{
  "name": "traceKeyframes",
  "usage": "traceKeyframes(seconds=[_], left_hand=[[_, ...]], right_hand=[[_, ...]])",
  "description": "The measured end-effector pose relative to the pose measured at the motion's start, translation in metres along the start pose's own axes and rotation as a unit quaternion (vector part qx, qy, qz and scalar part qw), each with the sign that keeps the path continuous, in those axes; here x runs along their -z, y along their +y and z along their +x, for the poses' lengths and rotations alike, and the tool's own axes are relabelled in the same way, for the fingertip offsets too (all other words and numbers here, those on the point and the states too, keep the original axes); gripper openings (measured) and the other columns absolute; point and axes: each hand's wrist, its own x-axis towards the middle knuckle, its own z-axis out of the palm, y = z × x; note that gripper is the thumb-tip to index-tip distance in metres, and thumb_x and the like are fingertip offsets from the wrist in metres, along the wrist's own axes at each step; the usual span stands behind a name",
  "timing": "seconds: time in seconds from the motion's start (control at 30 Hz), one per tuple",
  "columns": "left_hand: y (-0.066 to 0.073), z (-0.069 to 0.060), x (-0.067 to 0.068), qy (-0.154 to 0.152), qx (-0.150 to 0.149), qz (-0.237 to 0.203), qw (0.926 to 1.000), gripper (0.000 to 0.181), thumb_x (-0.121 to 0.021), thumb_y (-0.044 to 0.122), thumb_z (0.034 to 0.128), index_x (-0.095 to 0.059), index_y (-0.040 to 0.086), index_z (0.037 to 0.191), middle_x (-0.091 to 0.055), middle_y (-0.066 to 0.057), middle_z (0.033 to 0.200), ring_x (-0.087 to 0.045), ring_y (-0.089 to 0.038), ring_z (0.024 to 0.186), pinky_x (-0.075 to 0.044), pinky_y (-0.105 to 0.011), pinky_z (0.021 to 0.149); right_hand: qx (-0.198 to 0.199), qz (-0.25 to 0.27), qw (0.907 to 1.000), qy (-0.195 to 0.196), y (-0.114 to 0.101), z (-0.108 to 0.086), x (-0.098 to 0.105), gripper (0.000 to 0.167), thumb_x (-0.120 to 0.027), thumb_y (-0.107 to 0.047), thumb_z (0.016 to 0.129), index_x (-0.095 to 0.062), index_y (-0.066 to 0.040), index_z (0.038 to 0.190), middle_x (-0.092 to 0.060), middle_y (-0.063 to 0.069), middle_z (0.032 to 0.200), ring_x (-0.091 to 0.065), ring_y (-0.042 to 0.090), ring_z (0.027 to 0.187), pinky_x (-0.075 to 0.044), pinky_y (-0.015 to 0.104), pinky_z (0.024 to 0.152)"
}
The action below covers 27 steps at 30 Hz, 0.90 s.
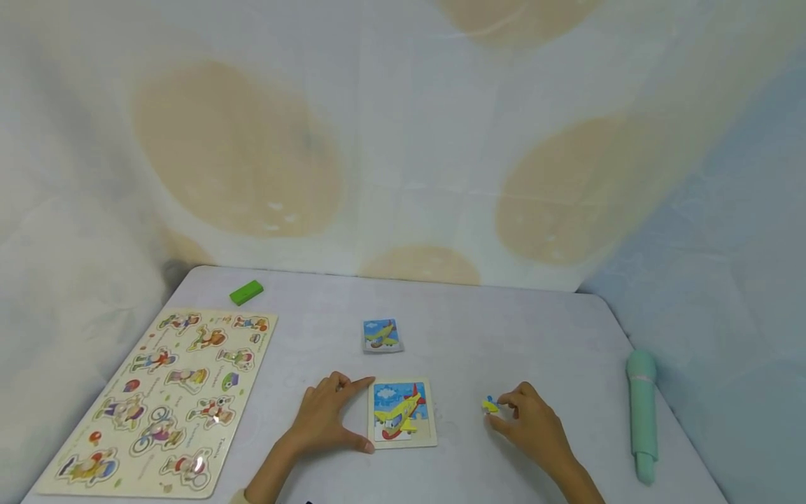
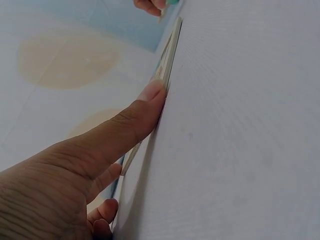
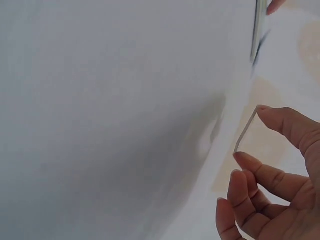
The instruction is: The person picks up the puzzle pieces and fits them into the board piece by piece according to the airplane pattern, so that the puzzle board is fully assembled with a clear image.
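A small wooden jigsaw tray (image 1: 433, 442) with a yellow airplane picture lies flat on the table; a bare wood gap shows at its lower right. My left hand (image 1: 322, 414) holds its left side, thumb at the near corner and index finger at the far one. To the right, my right hand (image 1: 534, 425) pinches a yellow and blue jigsaw piece (image 1: 490, 406) between thumb and index finger, apart from the tray. The piece (image 3: 246, 131) appears edge-on in the right wrist view. Behind the tray lies a small picture card (image 1: 381, 336) with the same airplane.
A large wooden puzzle board (image 1: 242, 420) with sports figures covers the table's left side. A green block (image 1: 246, 292) lies behind it. At the right edge rests a mint-green cylindrical object (image 1: 642, 413). Spotted cloth (image 1: 415, 154) hangs behind the table.
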Motion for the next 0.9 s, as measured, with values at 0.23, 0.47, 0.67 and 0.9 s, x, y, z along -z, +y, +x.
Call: traceKeyframes(seconds=[0.23,0.47,0.67,0.9], left_hand=[[0.000,-0.001,0.000,0.001,0.000,-0.001,1.0000,0.106,-0.087,0.068,0.0485,-0.053,0.034,0.143,-0.041,0.007,0.101,-0.037,-0.012,0.090,-0.024,-0.032,0.071],[-0.001,-0.001,-0.001,0.001,0.001,-0.003,1.0000,0.106,-0.087,0.069,0.0487,-0.053,0.034,0.143,-0.041,0.007,0.102,-0.037,-0.013,0.091,-0.024,-0.033,0.072],[0.000,0.000,-0.001,-0.005,0.002,-0.005,1.0000,0.105,-0.087,0.068,0.0498,-0.052,0.034,0.143,-0.041,0.006,0.102,-0.037,-0.013,0.092,-0.024,-0.033,0.072],[0.001,-0.001,0.001,-0.003,0.002,-0.003,1.0000,0.104,-0.088,0.067,0.0503,-0.053,0.033,0.143,-0.041,0.006,0.102,-0.037,-0.013,0.091,-0.025,-0.033,0.071]], right_hand=[[0.003,0.021,0.9998,0.006,-0.032,-0.007,-0.016,0.036,-0.086,-0.028,0.074,-0.076,-0.003,0.098,-0.052,-0.001,0.084,-0.046,0.011,0.071,-0.037,0.023,0.055],[0.000,0.032,0.9993,-0.019,-0.058,-0.011,-0.034,0.036,-0.085,-0.029,0.074,-0.076,-0.003,0.097,-0.049,-0.002,0.082,-0.044,0.010,0.070,-0.036,0.022,0.055],[0.004,0.027,0.9993,-0.027,-0.070,-0.013,-0.044,0.039,-0.086,-0.030,0.073,-0.076,-0.002,0.097,-0.049,-0.002,0.083,-0.044,0.010,0.069,-0.036,0.022,0.055],[0.042,-0.009,0.9991,-0.007,-0.085,-0.018,-0.054,0.038,-0.086,-0.033,0.072,-0.077,-0.003,0.094,-0.050,-0.003,0.084,-0.043,0.009,0.067,-0.037,0.022,0.057]])
